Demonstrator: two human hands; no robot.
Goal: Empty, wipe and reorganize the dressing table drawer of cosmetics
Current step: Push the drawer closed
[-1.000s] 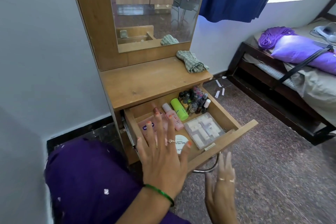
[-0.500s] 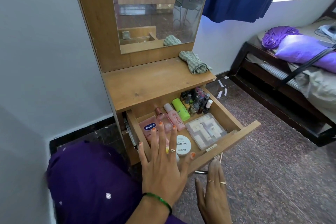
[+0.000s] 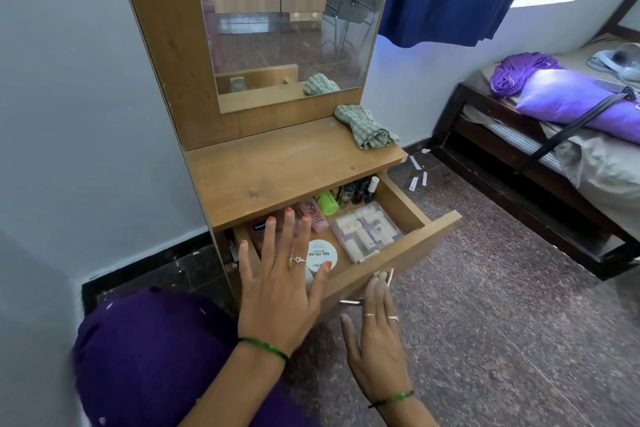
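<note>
Below the counter [image 3: 277,166], the drawer [image 3: 398,253] stands pulled out, holding a clear box [image 3: 365,232] at its right front, a white jar [image 3: 322,255], a green bottle [image 3: 327,203] and small bottles [image 3: 360,191] along the back. A checked cloth [image 3: 365,126] lies at the counter's back right corner. The left hand [image 3: 280,291] hovers spread above the drawer's left front; the right hand [image 3: 375,340], fingers straight, reaches the drawer's front panel.

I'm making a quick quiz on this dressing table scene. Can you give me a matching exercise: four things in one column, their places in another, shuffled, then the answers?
Things:
1. checked cloth
2. clear plastic box
3. green bottle
4. purple pillow

Places:
A. on the bed
B. front right part of the open drawer
C. back right corner of the tabletop
D. lying further back in the drawer, beside a pink bottle

Pairs: 1-C, 2-B, 3-D, 4-A
</note>
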